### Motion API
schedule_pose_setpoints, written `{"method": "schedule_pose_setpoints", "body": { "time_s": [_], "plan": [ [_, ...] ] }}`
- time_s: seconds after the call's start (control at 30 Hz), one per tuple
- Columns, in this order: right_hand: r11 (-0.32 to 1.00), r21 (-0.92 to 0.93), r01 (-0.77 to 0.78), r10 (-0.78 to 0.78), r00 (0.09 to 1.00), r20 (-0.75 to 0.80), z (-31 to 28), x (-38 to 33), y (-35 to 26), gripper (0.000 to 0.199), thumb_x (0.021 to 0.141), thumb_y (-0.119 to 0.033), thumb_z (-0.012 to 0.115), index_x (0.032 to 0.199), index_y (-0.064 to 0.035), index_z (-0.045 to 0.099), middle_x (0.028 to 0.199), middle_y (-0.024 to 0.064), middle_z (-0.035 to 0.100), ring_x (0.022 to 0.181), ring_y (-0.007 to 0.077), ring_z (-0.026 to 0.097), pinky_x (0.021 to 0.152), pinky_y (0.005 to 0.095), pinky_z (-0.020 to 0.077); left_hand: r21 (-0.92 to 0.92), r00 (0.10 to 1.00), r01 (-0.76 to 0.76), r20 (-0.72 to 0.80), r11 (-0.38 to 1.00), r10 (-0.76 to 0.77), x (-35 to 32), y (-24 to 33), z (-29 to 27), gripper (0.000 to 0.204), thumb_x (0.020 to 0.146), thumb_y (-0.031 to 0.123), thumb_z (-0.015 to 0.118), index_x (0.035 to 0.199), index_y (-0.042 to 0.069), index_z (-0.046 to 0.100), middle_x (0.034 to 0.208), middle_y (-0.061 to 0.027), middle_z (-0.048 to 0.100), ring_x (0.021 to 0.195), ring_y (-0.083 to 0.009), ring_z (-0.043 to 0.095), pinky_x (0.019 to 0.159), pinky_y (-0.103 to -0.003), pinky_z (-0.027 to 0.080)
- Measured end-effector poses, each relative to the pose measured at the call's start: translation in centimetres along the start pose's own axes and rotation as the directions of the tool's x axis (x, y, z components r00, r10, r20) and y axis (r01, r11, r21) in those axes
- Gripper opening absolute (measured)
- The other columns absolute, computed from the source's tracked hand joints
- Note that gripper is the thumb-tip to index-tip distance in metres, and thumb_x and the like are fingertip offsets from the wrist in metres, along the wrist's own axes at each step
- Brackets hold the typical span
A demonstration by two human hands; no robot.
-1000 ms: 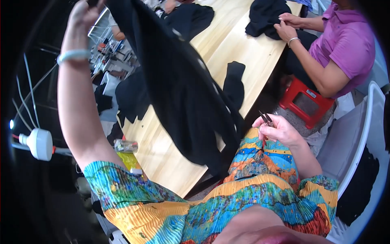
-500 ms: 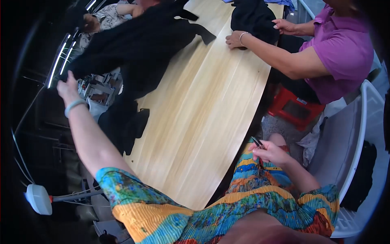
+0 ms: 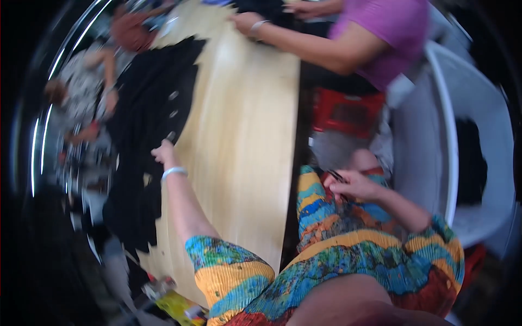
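Observation:
A black garment (image 3: pixel 149 98) lies spread along the left side of the wooden table (image 3: pixel 244 136), its far edge hanging over. Several small pale spots run in a row near its right edge. My left hand (image 3: pixel 165 152), with a pale bangle at the wrist, is at that edge, its fingers closed on the cloth; motion blurs them. Over my lap, away from the table, my right hand (image 3: pixel 354 185) is closed around small dark thread snips (image 3: pixel 337 176), their tips pointing up and left; the palm hides the rest.
Across the right side a person in a purple shirt (image 3: pixel 375 32) handles black cloth (image 3: pixel 266 8). Beside that person are a red stool (image 3: pixel 348 113) and a large pale bin (image 3: pixel 443 108) holding dark cloth. Other people (image 3: pixel 81 81) sit beyond the table's left edge.
The black garment has come down from being held up at the left and now lies flatter on the table. My left hand has moved right and lower; the view has turned.

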State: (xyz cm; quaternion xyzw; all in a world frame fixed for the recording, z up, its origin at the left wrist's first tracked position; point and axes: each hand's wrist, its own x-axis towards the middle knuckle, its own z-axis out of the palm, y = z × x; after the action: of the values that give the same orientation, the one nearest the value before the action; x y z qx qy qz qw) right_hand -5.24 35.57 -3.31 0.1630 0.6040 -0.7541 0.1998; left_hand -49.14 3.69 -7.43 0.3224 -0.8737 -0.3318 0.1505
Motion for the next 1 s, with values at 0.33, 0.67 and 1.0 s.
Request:
{"method": "schedule_pose_setpoints", "body": {
  "time_s": [0.33,0.67,1.0],
  "plan": [
    [0.940,-0.227,0.255,-0.329,0.496,-0.804,-10.8,-18.9,0.2,0.029,0.088,-0.030,0.044,0.091,-0.0041,0.055,0.063,0.0004,0.055,0.049,0.0035,0.043,0.045,0.0184,0.0352,-0.682,-0.290,-0.694,-0.031,-0.232,0.957,-40.1,8.2,-4.7,0.048,0.077,0.006,0.057,0.120,-0.001,0.037,0.127,-0.0216,0.032,0.117,-0.0355,0.033,0.095,-0.041,0.029],
    [0.916,-0.247,0.316,-0.112,-0.391,-0.914,-31.3,-35.2,8.7,0.019,0.083,-0.019,0.047,0.084,-0.0031,0.057,0.066,0.0030,0.053,0.049,0.0095,0.045,0.045,0.0214,0.0389,-0.938,-0.668,-0.189,-0.094,-0.290,0.739,-65.9,10.9,-5.1,0.035,0.075,0.005,0.056,0.109,0.001,0.047,0.118,-0.0251,0.038,0.108,-0.0413,0.039,0.089,-0.041,0.036],
    [0.862,0.436,-0.258,0.233,-0.562,-0.793,-40.4,-34.0,27.8,0.025,0.077,-0.023,0.046,0.088,-0.0053,0.060,0.093,0.0164,0.059,0.089,0.0323,0.055,0.076,0.0404,0.0445,-0.935,-0.826,-0.228,0.038,-0.272,0.562,-76.1,10.4,-1.9,0.021,0.078,0.013,0.056,0.095,0.001,0.055,0.107,-0.0193,0.050,0.086,-0.0359,0.054,0.072,-0.038,0.045]
  ]
}}
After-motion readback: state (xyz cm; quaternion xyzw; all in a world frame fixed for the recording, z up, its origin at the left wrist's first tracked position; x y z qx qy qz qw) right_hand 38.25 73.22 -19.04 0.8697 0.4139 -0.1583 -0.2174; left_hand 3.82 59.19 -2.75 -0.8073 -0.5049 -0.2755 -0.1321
